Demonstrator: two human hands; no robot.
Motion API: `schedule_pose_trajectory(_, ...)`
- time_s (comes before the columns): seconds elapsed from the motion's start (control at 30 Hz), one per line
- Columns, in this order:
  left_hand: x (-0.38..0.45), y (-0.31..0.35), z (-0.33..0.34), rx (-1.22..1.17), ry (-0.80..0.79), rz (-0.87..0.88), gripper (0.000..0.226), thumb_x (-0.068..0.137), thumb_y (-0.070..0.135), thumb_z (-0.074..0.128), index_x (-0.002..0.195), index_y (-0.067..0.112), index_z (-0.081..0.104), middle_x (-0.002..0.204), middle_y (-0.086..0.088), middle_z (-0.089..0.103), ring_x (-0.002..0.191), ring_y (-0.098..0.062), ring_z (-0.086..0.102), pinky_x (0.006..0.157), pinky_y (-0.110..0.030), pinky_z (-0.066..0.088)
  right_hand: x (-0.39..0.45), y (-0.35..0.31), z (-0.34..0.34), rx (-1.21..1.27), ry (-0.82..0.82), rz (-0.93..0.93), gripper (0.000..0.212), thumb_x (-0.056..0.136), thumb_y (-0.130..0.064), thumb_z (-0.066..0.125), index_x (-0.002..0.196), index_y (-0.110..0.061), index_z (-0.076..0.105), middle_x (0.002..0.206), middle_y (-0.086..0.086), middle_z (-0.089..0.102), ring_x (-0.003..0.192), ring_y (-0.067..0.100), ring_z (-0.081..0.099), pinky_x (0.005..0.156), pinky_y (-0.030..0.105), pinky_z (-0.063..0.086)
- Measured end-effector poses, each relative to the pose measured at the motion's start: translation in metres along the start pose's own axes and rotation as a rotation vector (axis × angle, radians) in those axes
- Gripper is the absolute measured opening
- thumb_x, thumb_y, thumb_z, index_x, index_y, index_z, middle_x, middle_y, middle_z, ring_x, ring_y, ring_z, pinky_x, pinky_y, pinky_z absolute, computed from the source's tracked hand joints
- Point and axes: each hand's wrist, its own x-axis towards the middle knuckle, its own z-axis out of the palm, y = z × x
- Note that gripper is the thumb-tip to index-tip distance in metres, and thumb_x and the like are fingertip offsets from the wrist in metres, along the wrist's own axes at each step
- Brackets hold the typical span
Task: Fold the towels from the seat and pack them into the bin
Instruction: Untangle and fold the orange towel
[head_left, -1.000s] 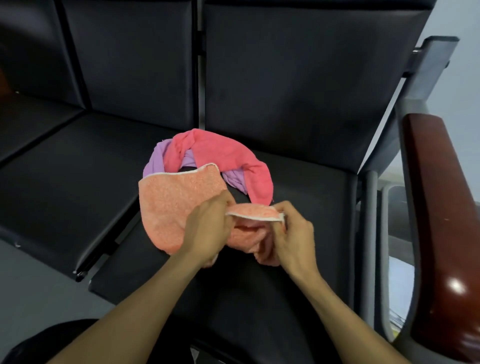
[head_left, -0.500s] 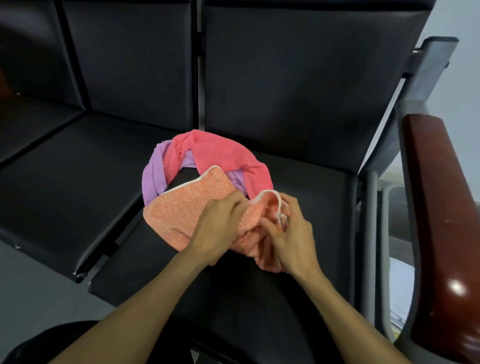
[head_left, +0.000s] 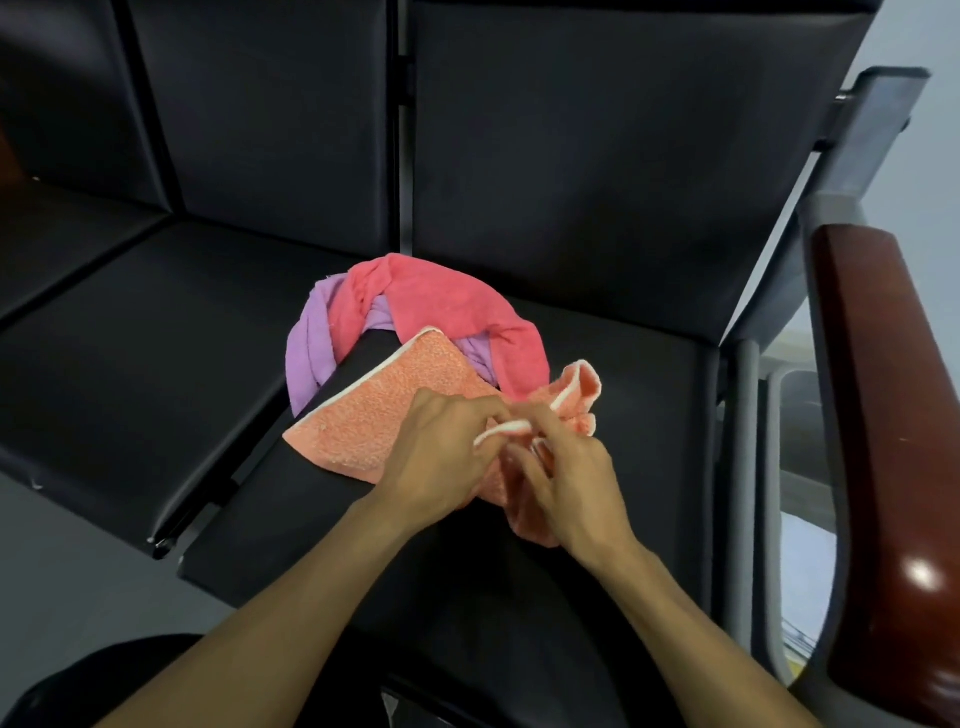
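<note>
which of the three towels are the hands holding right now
The orange towel with the white edge, nearest the person; both hands pinch its bunched right end. The pink towel and purple towel lie untouched behind.

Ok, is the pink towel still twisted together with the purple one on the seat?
Yes, the pink towel lies wound around the purple towel in a loop on the black seat, behind the orange towel in both hands.

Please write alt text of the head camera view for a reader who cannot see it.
Both hands, the left hand and the right hand, pinch the white-trimmed edge of an orange towel lying on a black seat. Behind it a pink towel and a purple towel lie twisted together.
</note>
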Motion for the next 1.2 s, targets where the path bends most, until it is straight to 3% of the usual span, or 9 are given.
schedule_pose_trajectory(0.03,0.001,-0.001,-0.001,0.029,0.004,-0.009,0.007,0.088,0.034,0.072,0.084,0.029,0.072,0.05,0.018,0.044,0.054,-0.003,0.044,0.072,-0.03,0.035,0.002,0.001,-0.001,0.004,0.071,0.027,0.018,0.097,-0.022,0.058,0.101,-0.038,0.063,0.067,-0.008,0.062,0.064,0.006,0.06,0.057,0.024,0.045)
schedule_pose_trajectory(0.13,0.002,-0.008,-0.001,0.091,-0.01,-0.067,0.016,0.09,0.036,0.07,0.078,0.027,0.066,0.067,0.015,0.052,0.069,-0.009,0.049,0.08,-0.036,0.041,0.008,0.009,-0.011,0.13,0.272,0.221,0.023,0.095,-0.014,0.058,0.073,-0.022,0.058,0.06,-0.008,0.057,0.056,0.005,0.055,0.052,0.022,0.04)
schedule_pose_trajectory(0.23,0.003,-0.008,-0.001,-0.126,0.067,-0.192,0.015,0.089,0.024,0.072,0.076,0.021,0.064,0.072,0.01,0.057,0.068,-0.006,0.053,0.065,-0.023,0.041,0.009,0.006,-0.011,0.255,0.205,0.296,0.005,0.094,-0.016,0.063,0.091,-0.019,0.065,0.079,-0.01,0.066,0.07,-0.001,0.061,0.063,0.02,0.046)
schedule_pose_trajectory(0.37,0.005,-0.004,0.001,-0.252,0.113,-0.305,0.022,0.087,0.023,0.074,0.072,0.025,0.058,0.06,0.012,0.056,0.052,0.001,0.048,0.052,-0.014,0.033,0.006,0.0,-0.003,0.548,0.07,0.29,0.047,0.09,-0.02,0.072,0.131,-0.032,0.051,0.114,-0.011,0.062,0.098,0.002,0.066,0.079,0.02,0.056)
schedule_pose_trajectory(0.6,0.004,0.003,0.004,-0.473,-0.071,-0.266,0.006,0.088,0.018,0.072,0.093,0.021,0.075,0.081,0.004,0.073,0.076,-0.011,0.068,0.071,-0.03,0.055,0.01,-0.002,-0.004,0.803,0.087,0.294,0.014,0.089,0.001,0.068,0.088,-0.012,0.074,0.103,0.016,0.07,0.093,0.036,0.07,0.087,0.052,0.058)
schedule_pose_trajectory(0.83,0.004,-0.004,0.001,-0.476,0.022,-0.383,0.008,0.087,0.011,0.073,0.086,0.019,0.075,0.081,0.003,0.075,0.078,-0.012,0.07,0.074,-0.033,0.058,0.012,-0.005,-0.01,1.124,-0.095,0.404,0.036,0.09,0.011,0.043,0.113,0.004,0.07,0.109,0.024,0.071,0.102,0.032,0.069,0.097,0.04,0.054)
schedule_pose_trajectory(1.03,0.005,-0.004,0.002,-0.585,0.039,-0.457,0.012,0.088,0.007,0.072,0.088,0.019,0.073,0.078,0.004,0.075,0.07,-0.004,0.069,0.068,-0.021,0.05,0.011,-0.003,-0.008,0.49,0.075,0.193,0.01,0.088,-0.003,0.07,0.085,-0.011,0.075,0.087,0.012,0.072,0.085,0.022,0.07,0.081,0.031,0.057)
schedule_pose_trajectory(1.13,0.004,0.0,0.002,-0.573,0.035,-0.415,0.013,0.087,0.011,0.075,0.079,0.021,0.072,0.071,0.006,0.075,0.065,0.0,0.067,0.066,-0.015,0.048,0.011,-0.003,-0.007,0.269,0.159,0.075,0.02,0.086,-0.013,0.075,0.07,-0.016,0.064,0.093,0.001,0.062,0.09,0.01,0.061,0.08,0.017,0.048)
schedule_pose_trajectory(1.2,0.003,0.002,0.001,-0.55,0.039,-0.387,0.009,0.087,0.013,0.075,0.08,0.018,0.075,0.071,0.007,0.074,0.067,0.0,0.068,0.066,-0.011,0.048,0.009,-0.006,-0.007,0.248,0.167,0.038,0.024,0.088,-0.016,0.073,0.07,-0.016,0.058,0.086,-0.001,0.064,0.083,0.012,0.063,0.075,0.024,0.051)
